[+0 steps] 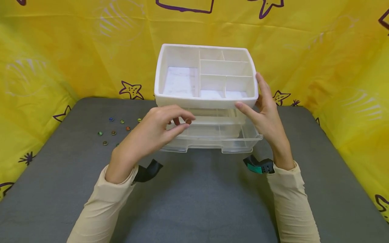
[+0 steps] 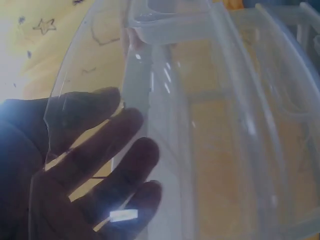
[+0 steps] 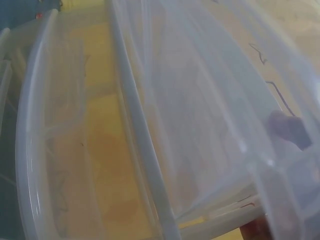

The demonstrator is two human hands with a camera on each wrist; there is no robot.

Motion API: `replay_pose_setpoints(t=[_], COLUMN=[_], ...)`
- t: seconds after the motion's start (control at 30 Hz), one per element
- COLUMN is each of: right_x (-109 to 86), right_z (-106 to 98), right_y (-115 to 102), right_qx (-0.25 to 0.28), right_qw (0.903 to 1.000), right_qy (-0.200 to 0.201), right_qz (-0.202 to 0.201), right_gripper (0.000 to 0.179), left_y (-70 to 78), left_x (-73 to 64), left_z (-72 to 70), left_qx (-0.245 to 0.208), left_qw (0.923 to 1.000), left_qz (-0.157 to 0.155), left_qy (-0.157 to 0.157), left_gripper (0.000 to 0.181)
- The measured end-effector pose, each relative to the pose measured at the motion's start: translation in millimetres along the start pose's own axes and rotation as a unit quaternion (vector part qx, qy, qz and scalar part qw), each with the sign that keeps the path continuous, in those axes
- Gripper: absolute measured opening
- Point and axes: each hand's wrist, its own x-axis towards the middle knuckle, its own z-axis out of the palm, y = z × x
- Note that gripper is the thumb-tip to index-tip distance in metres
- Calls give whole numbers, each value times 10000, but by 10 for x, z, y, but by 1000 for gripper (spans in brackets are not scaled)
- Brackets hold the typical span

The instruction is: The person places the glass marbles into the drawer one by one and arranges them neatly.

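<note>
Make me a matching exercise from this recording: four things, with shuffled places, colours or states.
1. Left hand
2. Right hand
3. Divided tray
4. Blue bead

A. White, above a clear container
B. Lying on the grey table
C. Pinching a small brown bead
D. Holding the tray's right end

Pairs: 1-C, 2-D, 3-A, 4-B

White tray (image 1: pixel 182 102) open from above; 5 dividers (image 1: pixel 199 77) bar crossing — right hand (image 1: pixel 268 118) blocks right side.

Yellow cloth (image 1: pixel 291 50) round 3 sides, purple star outlines (image 1: pixel 132 90); grey tabletop (image 1: pixel 197 202).
</note>
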Motion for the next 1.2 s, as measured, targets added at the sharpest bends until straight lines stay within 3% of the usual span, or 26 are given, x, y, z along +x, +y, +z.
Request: replay_pose_setpoints(t=[0.23, 0.6, 0.73, 1.2], right_x=[3, 6, 3, 6], right_z=[1, -6, -7, -10], right_y=[0, -4, 0, 4], right_qx=[24, -38, -16, -69], right_qw=[10000, 10000, 10000, 9999], right_qy=[-2, 13, 8, 3], right_qz=[-38, -23, -15, 75], right_gripper=[85, 85, 86, 86], left_y=[61, 69, 85, 113], left_x=[103, 224, 241, 264], left_z=[-58, -59, -63, -65], left_qx=[267, 230, 254, 349], left_qw=[9961, 9840, 9781, 9694], left_qz=[-502, -1189, -1436, -1730], left_qy=[-668, -1309, -1488, -1709], left_gripper=[18, 12, 11, 13])
